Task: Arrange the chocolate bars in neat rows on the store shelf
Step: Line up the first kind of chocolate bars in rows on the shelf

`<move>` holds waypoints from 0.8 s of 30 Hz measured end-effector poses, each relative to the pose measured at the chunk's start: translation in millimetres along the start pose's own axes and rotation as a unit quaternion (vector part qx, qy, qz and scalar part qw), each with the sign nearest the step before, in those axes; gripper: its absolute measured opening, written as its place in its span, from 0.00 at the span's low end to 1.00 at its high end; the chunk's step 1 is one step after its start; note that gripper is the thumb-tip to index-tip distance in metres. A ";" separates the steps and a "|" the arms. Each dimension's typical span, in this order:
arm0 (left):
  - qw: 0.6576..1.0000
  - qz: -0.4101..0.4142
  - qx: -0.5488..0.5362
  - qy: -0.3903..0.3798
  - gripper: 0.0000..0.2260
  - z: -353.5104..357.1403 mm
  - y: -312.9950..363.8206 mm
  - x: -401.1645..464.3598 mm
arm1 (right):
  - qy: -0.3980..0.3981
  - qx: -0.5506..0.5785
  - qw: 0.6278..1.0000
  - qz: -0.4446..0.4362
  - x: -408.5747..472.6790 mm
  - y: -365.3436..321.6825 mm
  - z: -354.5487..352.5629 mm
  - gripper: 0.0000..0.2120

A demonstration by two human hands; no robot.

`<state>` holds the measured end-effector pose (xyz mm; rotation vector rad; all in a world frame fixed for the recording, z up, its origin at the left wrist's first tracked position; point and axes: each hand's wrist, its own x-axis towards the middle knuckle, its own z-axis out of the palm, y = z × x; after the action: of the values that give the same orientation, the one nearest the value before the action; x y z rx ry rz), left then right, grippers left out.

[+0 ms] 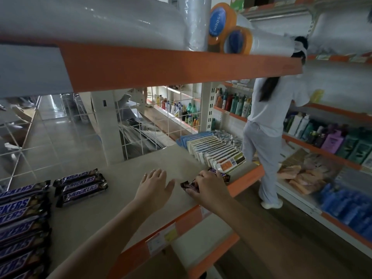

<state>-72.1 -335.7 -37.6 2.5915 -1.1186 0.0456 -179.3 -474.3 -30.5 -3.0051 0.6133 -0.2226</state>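
Observation:
My right hand (208,188) grips a brown Snickers bar (222,175) lying on the beige shelf (120,170) near its orange front edge; both ends of the bar stick out from under my fingers. Just left of it, my left hand (155,185) hovers over or rests on the shelf with straight, spread fingers, holding nothing. Three Snickers bars (80,187) lie side by side in a short row further left. A long column of several bars (20,224) runs along the left edge of the view.
Upright packets in a tight row (213,150) fill the shelf's right end. An orange shelf (181,65) with plastic rolls and tape hangs overhead. A person in white (267,125) stands in the aisle at right, beside shelves of bottles.

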 end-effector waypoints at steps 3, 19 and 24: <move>1.000 -0.003 -0.002 0.003 0.22 -2.7 -4.8 -3.8 | -0.005 -0.021 1.000 0.011 0.4 -2.0 1.1 0.23; 0.997 0.062 -0.045 0.033 0.28 -9.7 -26.2 -19.6 | -0.001 0.090 0.996 -0.005 7.1 -13.4 12.2 0.20; 0.992 0.093 -0.058 0.067 0.31 -12.9 -29.9 -23.1 | 0.116 0.010 0.985 -0.123 9.7 -29.2 9.1 0.22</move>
<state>-65.5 -296.3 -37.0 2.3387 -1.2693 0.1878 -157.8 -450.9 -35.4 -3.0526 0.2470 -0.5966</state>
